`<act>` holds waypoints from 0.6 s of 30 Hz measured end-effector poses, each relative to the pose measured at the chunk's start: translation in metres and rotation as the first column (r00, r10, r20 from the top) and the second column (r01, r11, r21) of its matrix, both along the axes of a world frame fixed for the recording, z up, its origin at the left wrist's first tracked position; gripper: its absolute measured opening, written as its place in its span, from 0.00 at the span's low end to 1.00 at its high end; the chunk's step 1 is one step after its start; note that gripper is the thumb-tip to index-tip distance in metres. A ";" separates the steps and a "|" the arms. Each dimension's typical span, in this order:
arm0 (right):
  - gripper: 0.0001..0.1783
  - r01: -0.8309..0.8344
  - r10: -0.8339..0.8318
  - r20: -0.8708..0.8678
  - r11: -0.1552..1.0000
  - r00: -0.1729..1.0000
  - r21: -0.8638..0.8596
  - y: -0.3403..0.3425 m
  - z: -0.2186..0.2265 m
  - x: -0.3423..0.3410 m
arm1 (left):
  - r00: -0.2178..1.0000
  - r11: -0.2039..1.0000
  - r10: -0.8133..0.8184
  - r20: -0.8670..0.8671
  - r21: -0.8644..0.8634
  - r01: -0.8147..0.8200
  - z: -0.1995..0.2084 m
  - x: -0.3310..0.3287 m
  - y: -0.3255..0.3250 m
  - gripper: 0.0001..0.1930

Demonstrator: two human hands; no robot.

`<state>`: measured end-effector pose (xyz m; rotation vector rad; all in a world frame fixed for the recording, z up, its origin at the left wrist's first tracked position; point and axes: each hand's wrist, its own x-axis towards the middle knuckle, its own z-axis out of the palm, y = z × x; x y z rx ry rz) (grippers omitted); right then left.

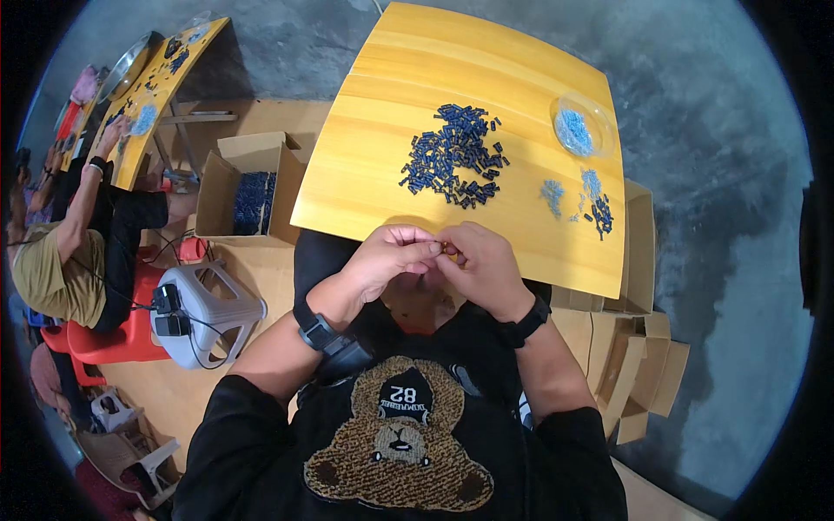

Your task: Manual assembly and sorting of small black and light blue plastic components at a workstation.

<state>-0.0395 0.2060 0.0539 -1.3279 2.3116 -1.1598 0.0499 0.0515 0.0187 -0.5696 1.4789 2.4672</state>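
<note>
Just off the near edge of the yellow wooden table (347,187), my left hand (387,260) and my right hand (483,267) meet with their fingertips pinched together. Between them is a tiny part, mostly covered by the fingers and too small to name. Beyond my hands, a loose pile of small dark blue cylindrical pieces (452,158) spreads over the middle of the tabletop. To the right lie two little heaps of thin pale blue pieces (552,196) and a small group of dark pieces (602,219). A clear round tub (605,130) at the far right holds light blue pieces (573,132).
Left of the table stands a cardboard box (215,195) of dark blue pieces. A grey plastic stool (204,304) carries black plugs and cables (169,311). Open cardboard boxes (638,369) sit on the right. Another person (65,252) works at a second table (178,82).
</note>
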 end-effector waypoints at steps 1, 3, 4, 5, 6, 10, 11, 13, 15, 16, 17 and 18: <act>0.08 -0.004 0.004 0.008 1.000 1.000 -0.005 0.000 0.000 0.001 | 1.000 1.000 -0.002 0.000 0.002 0.002 -0.001 0.000 0.000 0.08; 0.08 -0.003 0.004 0.011 1.000 1.000 -0.008 0.001 -0.002 0.001 | 1.000 1.000 0.019 -0.009 -0.008 -0.019 -0.004 0.002 -0.001 0.08; 0.09 -0.005 0.005 0.014 1.000 1.000 -0.013 0.001 -0.004 0.001 | 1.000 1.000 0.018 -0.009 -0.007 -0.018 -0.004 0.002 -0.001 0.08; 0.09 -0.005 0.005 0.015 1.000 1.000 -0.012 0.002 -0.005 0.000 | 0.999 0.999 0.048 -0.015 -0.007 -0.048 -0.003 0.001 -0.002 0.08; 0.10 0.033 -0.034 0.030 0.999 0.999 0.004 0.005 -0.006 -0.002 | 0.997 0.997 0.075 -0.022 -0.006 -0.075 -0.002 0.001 -0.003 0.08; 0.12 0.170 -0.171 0.005 0.983 0.985 0.074 0.019 -0.015 -0.019 | 0.980 0.972 0.158 -0.118 -0.156 -0.176 -0.010 -0.004 -0.014 0.07; 0.12 0.168 -0.169 0.007 0.983 0.986 0.074 0.023 -0.020 -0.024 | 0.980 0.972 0.160 -0.117 -0.156 -0.178 -0.013 -0.005 -0.018 0.07; 0.12 0.246 -0.231 -0.128 0.963 0.964 0.112 0.031 -0.029 -0.033 | 0.943 0.939 0.207 -0.261 -0.216 -0.266 -0.020 -0.011 -0.024 0.07; 0.11 0.258 -0.246 -0.107 0.959 0.963 0.118 0.035 -0.034 -0.036 | 0.941 0.936 0.215 -0.261 -0.219 -0.275 -0.025 -0.014 -0.029 0.07; 0.11 0.269 -0.260 -0.086 0.955 0.962 0.122 0.036 -0.037 -0.036 | 0.939 0.934 0.225 -0.262 -0.218 -0.284 -0.029 -0.015 -0.030 0.07; 0.11 0.271 -0.261 -0.085 0.954 0.962 0.126 0.036 -0.039 -0.037 | 0.936 0.931 0.234 -0.262 -0.216 -0.293 -0.032 -0.015 -0.031 0.07; 0.10 0.281 -0.274 -0.070 0.953 0.959 0.117 0.036 -0.041 -0.038 | 0.936 0.935 0.214 -0.281 -0.219 -0.279 -0.035 -0.015 -0.033 0.07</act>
